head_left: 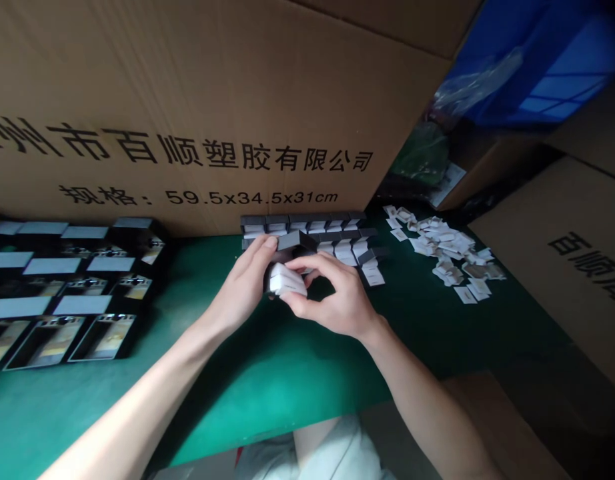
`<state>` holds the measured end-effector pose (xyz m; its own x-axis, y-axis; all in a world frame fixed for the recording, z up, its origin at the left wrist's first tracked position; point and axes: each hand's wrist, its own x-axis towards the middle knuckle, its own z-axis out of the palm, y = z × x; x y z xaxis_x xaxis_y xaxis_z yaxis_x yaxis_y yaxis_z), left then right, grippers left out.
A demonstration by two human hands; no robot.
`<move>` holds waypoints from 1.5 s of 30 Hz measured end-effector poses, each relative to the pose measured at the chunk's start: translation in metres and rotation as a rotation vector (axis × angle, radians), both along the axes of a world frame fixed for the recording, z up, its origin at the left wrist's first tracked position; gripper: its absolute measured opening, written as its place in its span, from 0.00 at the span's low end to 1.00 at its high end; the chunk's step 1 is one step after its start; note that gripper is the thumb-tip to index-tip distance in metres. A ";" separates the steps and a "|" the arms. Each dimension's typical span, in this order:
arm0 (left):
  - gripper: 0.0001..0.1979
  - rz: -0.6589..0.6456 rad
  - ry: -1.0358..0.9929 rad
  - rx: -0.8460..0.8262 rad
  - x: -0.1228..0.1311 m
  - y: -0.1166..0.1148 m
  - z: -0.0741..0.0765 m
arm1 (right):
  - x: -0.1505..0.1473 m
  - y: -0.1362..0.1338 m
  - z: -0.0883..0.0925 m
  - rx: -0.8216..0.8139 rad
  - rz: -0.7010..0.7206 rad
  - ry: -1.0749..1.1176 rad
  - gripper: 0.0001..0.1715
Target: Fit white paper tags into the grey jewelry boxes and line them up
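Observation:
Over the middle of the green table, my left hand [246, 285] is closed around a small dark hinged box [290, 241] whose lid stands raised. My right hand [340, 295] pinches a white insert [287, 280] between thumb and fingers, at the mouth of that box. Whether the insert sits partly inside cannot be made out, since my fingers cover the edge. Just behind my hands stand rows of similar dark boxes [327, 223] with raised lids and white insides. A pile of loose white inserts [445, 247] lies to the right.
Larger open black boxes [105, 337] with pale lids stand in rows at the left of the green table [237, 407]. A big printed cardboard carton [197, 87] walls off the back. Another carton [562, 247] stands at the right, and a blue bin [552, 73] is behind it.

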<state>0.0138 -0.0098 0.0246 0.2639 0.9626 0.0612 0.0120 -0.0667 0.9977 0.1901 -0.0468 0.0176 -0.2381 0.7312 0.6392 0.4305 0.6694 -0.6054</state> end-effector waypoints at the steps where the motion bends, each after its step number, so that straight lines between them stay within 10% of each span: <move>1: 0.20 -0.001 -0.032 -0.015 0.000 0.000 -0.001 | 0.000 0.000 0.000 0.027 -0.010 -0.016 0.15; 11: 0.22 0.042 -0.023 0.037 -0.001 0.004 -0.005 | 0.003 0.007 -0.005 0.286 -0.058 -0.195 0.15; 25: 0.22 0.069 0.106 0.124 -0.001 0.001 -0.004 | -0.001 0.006 -0.010 0.220 -0.003 -0.111 0.12; 35: 0.23 0.172 0.027 0.302 -0.002 -0.004 -0.004 | -0.021 -0.007 -0.008 -0.150 -0.040 0.465 0.01; 45: 0.25 0.180 0.202 0.489 -0.004 -0.005 -0.012 | -0.016 0.007 -0.013 -0.447 -0.064 0.643 0.14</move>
